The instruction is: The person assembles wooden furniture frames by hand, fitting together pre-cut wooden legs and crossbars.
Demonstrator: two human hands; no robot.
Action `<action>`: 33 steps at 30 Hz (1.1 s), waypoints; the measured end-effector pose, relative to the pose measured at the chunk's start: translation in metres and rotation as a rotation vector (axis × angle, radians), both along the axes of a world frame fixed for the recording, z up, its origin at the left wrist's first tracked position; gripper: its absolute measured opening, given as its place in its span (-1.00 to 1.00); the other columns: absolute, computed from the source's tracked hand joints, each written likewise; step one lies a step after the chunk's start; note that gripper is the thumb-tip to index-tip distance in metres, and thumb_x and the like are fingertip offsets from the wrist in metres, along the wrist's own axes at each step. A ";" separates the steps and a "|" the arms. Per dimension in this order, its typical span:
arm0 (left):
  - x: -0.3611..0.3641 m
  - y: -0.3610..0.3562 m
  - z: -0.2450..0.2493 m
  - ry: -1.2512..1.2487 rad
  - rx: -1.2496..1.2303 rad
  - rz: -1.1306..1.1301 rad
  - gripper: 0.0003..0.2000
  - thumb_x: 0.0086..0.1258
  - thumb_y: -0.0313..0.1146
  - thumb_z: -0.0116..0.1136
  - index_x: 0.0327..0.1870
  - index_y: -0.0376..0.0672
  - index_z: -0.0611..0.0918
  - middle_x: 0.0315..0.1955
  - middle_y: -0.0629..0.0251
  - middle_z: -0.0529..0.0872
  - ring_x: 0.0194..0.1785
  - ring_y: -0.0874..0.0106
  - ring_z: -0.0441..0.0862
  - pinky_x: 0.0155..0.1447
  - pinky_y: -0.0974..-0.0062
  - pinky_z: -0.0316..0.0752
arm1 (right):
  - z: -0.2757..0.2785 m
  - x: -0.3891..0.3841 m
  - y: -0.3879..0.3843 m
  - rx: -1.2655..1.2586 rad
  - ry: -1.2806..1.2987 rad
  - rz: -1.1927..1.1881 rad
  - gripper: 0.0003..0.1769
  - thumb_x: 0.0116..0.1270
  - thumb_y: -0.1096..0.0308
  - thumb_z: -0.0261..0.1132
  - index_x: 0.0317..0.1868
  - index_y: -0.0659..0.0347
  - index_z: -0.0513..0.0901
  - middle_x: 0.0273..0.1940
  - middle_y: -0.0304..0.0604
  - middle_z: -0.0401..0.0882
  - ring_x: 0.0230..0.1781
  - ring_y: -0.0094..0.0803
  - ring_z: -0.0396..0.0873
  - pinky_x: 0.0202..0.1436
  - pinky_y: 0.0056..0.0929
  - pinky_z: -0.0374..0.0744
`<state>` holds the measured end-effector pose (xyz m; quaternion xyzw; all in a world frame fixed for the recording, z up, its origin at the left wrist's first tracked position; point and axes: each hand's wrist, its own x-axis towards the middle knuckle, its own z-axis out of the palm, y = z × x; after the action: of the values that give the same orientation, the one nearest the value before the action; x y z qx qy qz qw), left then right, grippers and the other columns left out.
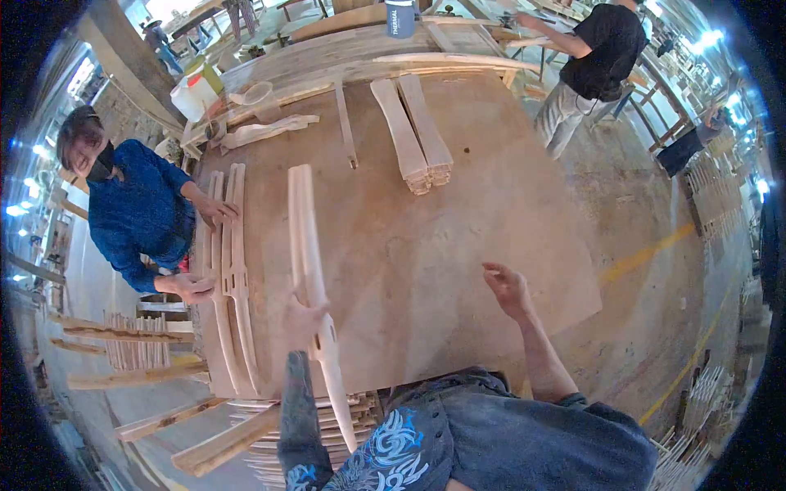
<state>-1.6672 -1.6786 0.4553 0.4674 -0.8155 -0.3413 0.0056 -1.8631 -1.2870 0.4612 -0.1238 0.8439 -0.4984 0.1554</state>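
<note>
My left hand (304, 321) is wrapped around a long, slightly curved wooden piece (306, 237) with slots cut in it. The piece slants from the middle of the table (426, 319) down past its near edge towards my body. Over the right part of the table, my right hand (506, 288) is held with its fingers loosely extended and nothing in it. Left of my left hand lie two similar slotted wooden pieces (238, 270), side by side. A co-worker's hands (214, 211) rest on them.
Two stacks of shaped boards (399, 135) lie near the far edge, with a narrow strip (345, 123) beside them. Curved pieces (270, 131), a white jug (195, 98) and a blue bucket (400, 20) are farther back. A co-worker (143, 213) stands left; another person (606, 53) stands back right.
</note>
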 end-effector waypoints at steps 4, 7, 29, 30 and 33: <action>-0.008 0.086 0.038 -0.124 -0.037 -0.310 -0.25 -0.12 0.09 0.51 0.02 -0.34 0.59 -0.18 -0.03 0.72 -0.09 0.10 0.70 0.03 0.25 0.59 | 0.013 -0.030 0.022 0.041 0.010 -0.027 -0.69 0.43 0.25 0.27 0.10 0.17 0.65 -0.27 -0.15 0.74 -0.25 -0.54 0.62 -0.14 -0.50 0.57; -0.031 0.143 -0.004 -0.152 -0.223 -0.680 -0.18 -0.15 0.19 0.50 0.04 -0.32 0.58 -0.25 0.02 0.71 -0.19 0.10 0.70 -0.11 0.22 0.61 | 0.010 -0.055 0.045 -0.117 0.128 -0.095 -0.71 0.43 0.28 0.26 0.08 0.19 0.67 -0.18 -0.16 0.74 -0.22 -0.50 0.67 -0.11 -0.46 0.59; -0.244 0.176 -0.029 0.530 -0.267 -0.324 -0.24 0.16 0.01 0.41 0.32 -0.21 0.41 -0.07 -0.03 0.65 -0.02 0.05 0.62 0.11 0.14 0.48 | 0.027 -0.186 -0.073 -0.444 -0.086 0.105 -0.70 0.40 0.41 0.27 0.08 0.36 0.63 -0.08 -0.22 0.68 -0.01 -0.53 0.59 0.12 -0.54 0.52; -0.265 0.155 -0.027 0.473 -0.069 -0.125 -0.27 0.22 0.02 0.37 0.32 -0.22 0.41 -0.13 -0.05 0.66 -0.11 0.01 0.65 0.02 0.16 0.54 | 0.032 -0.178 -0.075 -0.368 -0.070 0.111 -0.70 0.40 0.40 0.27 0.08 0.36 0.63 -0.09 -0.22 0.69 -0.03 -0.54 0.60 0.11 -0.53 0.52; -0.312 0.112 -0.028 0.584 -0.282 -0.002 -0.36 0.28 -0.03 0.34 0.26 -0.25 0.43 -0.14 0.02 0.68 -0.20 0.18 0.68 -0.18 0.32 0.59 | 0.011 -0.157 -0.069 -0.324 -0.086 0.100 -0.65 0.40 0.24 0.29 0.06 0.31 0.66 -0.14 -0.12 0.74 -0.14 -0.48 0.65 0.01 -0.50 0.58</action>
<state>-1.9797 -1.5663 0.4271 0.3434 -0.8192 -0.3446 0.3036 -2.0202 -1.3557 0.4719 -0.1676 0.7378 -0.6245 0.1939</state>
